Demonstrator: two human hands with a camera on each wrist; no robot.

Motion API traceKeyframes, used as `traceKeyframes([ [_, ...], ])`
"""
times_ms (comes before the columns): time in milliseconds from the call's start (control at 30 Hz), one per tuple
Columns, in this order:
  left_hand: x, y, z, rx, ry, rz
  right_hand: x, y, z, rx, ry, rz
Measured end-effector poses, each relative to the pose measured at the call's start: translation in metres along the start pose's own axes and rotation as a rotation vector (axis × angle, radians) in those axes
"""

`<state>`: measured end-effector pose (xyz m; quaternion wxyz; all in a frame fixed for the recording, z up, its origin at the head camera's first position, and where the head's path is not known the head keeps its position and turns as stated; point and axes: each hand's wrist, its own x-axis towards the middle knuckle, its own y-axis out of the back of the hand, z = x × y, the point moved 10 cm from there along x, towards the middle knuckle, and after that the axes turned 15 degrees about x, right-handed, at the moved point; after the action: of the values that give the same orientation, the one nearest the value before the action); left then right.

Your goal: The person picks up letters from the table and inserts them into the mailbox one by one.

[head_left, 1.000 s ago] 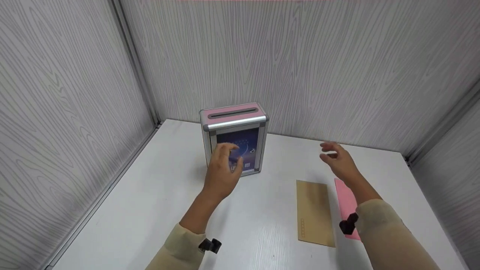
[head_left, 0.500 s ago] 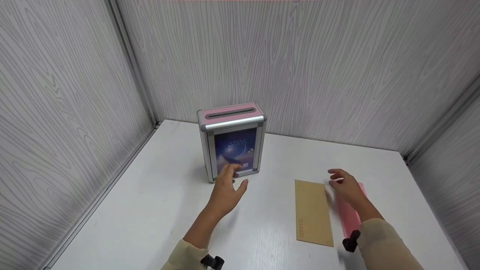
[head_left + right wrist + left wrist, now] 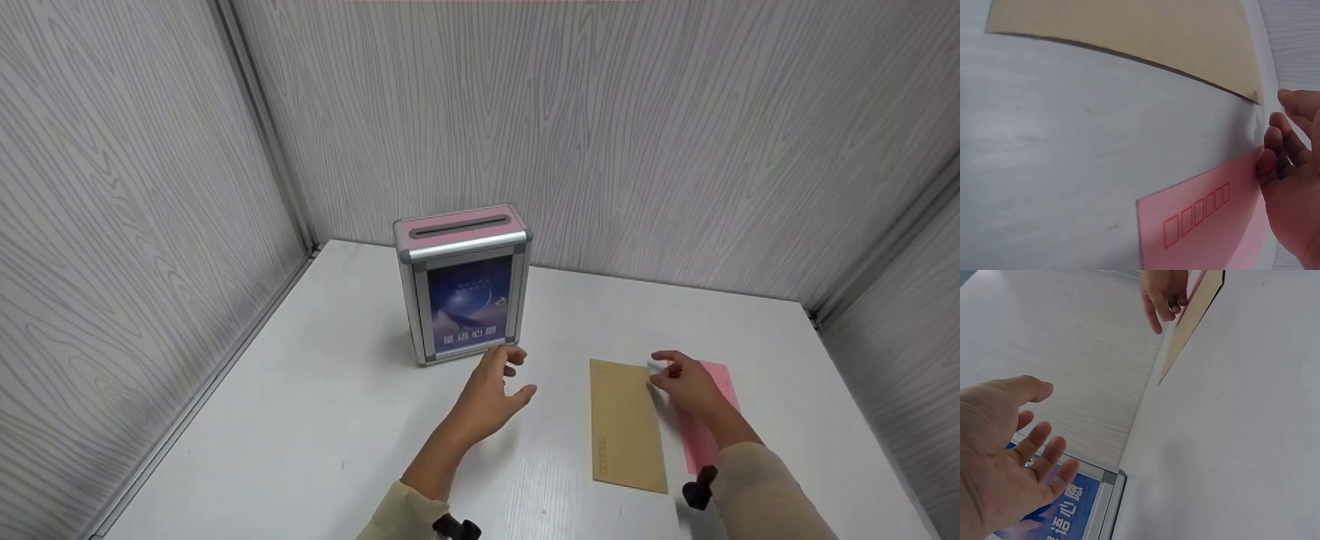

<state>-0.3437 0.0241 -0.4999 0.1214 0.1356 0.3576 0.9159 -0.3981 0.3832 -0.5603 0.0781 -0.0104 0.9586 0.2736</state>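
Note:
A brown envelope (image 3: 625,424) lies on the white table, and a pink envelope (image 3: 697,441) lies to its right. Over the pink one is my right hand (image 3: 691,388), its thumb and fingertips close by the upper right corner of the brown envelope, gripping nothing. The right wrist view has red postcode boxes on the pink envelope (image 3: 1202,219). My left hand (image 3: 487,397) hovers in front of the silver-framed slotted box (image 3: 469,300), palm turned inward, fingers loosely bent and holding nothing. Part of the pink envelope is hidden under the right hand and forearm.
The box stands upright near the back wall (image 3: 600,135), with a slot (image 3: 461,225) in its pink top and a blue poster on its front. Grey wood-grain panels enclose the table (image 3: 300,390) at left, back and right.
Both hands have come down toward the table. My left hand has moved from before the box's poster to the lower right; my right hand has lowered toward the envelopes.

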Motion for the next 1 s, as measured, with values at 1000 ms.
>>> traceKeyframes([
  [1000,-0.009,-0.131,0.04,0.385,-0.018,-0.459,-0.001,-0.011,0.012,-0.027,-0.004,-0.021],
])
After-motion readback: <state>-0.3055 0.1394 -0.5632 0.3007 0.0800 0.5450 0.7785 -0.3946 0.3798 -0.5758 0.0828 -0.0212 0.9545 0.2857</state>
